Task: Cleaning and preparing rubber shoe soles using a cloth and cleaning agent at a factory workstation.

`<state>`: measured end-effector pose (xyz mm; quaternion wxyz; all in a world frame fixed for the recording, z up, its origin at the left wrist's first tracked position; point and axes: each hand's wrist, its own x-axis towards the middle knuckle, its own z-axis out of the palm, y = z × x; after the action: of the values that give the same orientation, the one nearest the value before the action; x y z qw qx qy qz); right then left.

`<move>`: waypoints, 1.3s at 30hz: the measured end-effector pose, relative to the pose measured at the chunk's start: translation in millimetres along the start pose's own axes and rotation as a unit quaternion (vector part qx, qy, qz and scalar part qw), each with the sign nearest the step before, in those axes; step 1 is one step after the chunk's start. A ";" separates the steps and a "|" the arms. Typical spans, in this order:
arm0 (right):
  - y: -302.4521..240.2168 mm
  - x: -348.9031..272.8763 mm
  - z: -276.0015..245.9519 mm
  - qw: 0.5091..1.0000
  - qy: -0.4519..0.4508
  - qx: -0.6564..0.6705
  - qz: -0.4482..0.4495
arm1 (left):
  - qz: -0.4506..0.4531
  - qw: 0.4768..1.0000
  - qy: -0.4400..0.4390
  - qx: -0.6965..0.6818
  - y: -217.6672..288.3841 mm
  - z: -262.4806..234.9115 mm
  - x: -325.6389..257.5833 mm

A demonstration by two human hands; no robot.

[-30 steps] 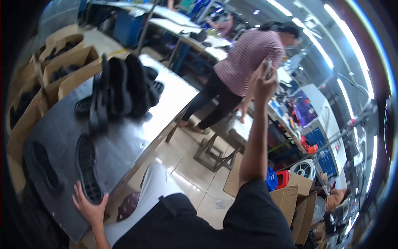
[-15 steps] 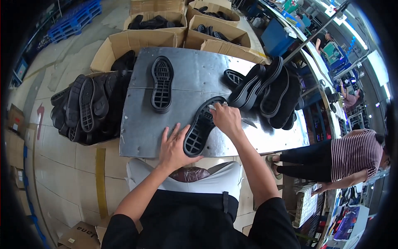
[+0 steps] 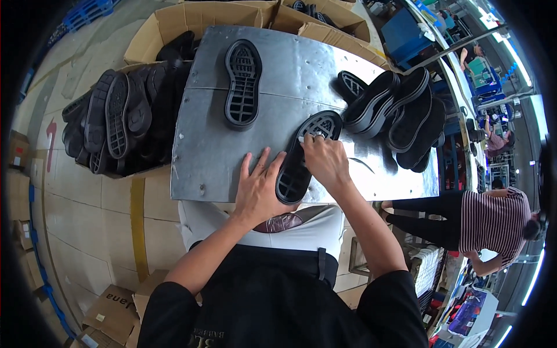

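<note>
On the metal table lies a black shoe sole (image 3: 293, 184), slanted, its open gridded inside facing up. My left hand (image 3: 255, 191) grips its heel end, with the thumb by the near edge and the fingers spread along the left side. My right hand (image 3: 326, 162) is closed in a pinch over the sole's forefoot. A small white wad (image 3: 301, 140) peeks out at its fingertips; most of it is hidden. Farther off to the left rests another gridded sole (image 3: 242, 87), untouched. Several black soles (image 3: 400, 116) are heaped at the table's right.
The metal table (image 3: 200, 133) has its near edge against my lap. Left of it, a carton is heaped with black soles (image 3: 118, 116). More cartons (image 3: 168, 26) stand behind it. A person in a striped top (image 3: 493, 223) stands at the right beside a long workbench.
My right hand has moved from the toe rim inward across the forefoot. The sole is slanted more to the right, with my left hand still at its heel. The whole view has shifted.
</note>
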<state>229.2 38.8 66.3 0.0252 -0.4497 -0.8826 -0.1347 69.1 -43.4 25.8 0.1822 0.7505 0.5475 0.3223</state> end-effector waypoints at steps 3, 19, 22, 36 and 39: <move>-4.3 -6.1 -1.9 0.999 -0.040 -0.013 -0.003 | 0.004 1.000 0.000 -0.007 -2.0 4.2 1.6; -11.3 -30.1 -33.5 0.993 -0.010 0.085 0.084 | -0.024 1.000 0.010 -0.002 1.1 3.3 -4.5; -22.8 -21.6 -20.2 0.998 -0.012 0.046 0.034 | -0.025 1.000 -0.009 0.017 -2.3 5.7 -6.3; -38.6 -62.6 -17.4 0.977 -0.016 0.203 -0.060 | -0.029 0.997 -0.066 0.021 0.2 -14.8 7.5; -6.0 -44.0 -32.2 0.969 0.031 0.237 0.062 | -0.025 0.987 -0.151 -0.052 -24.6 -31.1 8.6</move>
<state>248.1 -7.7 88.7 0.1668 -0.4806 -0.8584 0.0659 32.2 -29.6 35.4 0.3097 0.7657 0.5149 0.2293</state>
